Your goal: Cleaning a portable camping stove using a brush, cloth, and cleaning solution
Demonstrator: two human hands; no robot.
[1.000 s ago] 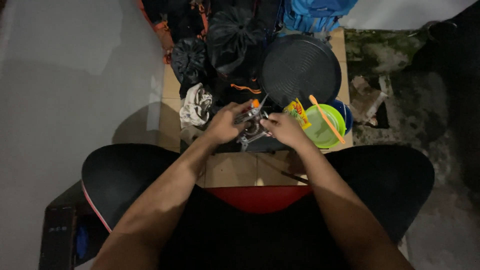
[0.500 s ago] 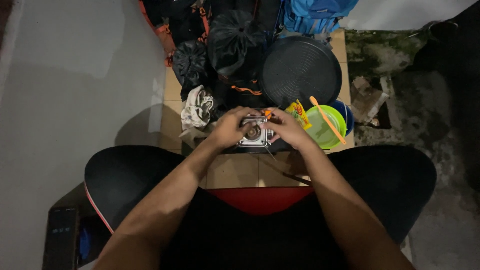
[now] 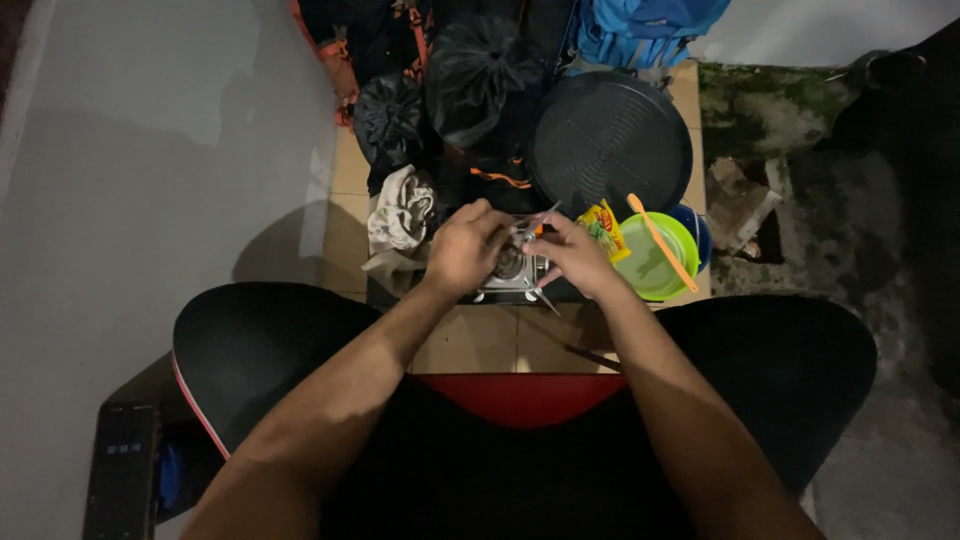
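Observation:
I sit with knees apart over a tiled floor. A small metal camping burner [image 3: 512,272] with thin folding arms rests on the tiles in front of me. My left hand [image 3: 466,250] curls over its left side and grips it. My right hand [image 3: 574,256] holds its right side, fingers pinching one of the thin metal arms. The burner's middle shows between the two hands; its base is partly hidden by them.
A round black grill pan [image 3: 610,142] lies behind the hands. A green bowl [image 3: 655,262] with an orange utensil [image 3: 660,240] and a yellow packet [image 3: 603,228] sit to the right. Black bags [image 3: 470,80], a crumpled cloth [image 3: 403,212] and a blue bag [image 3: 650,25] crowd the back.
Both hands have shifted slightly on the burner and drawn closer over it; a thin metal arm now sticks up between them. The view has tilted a little.

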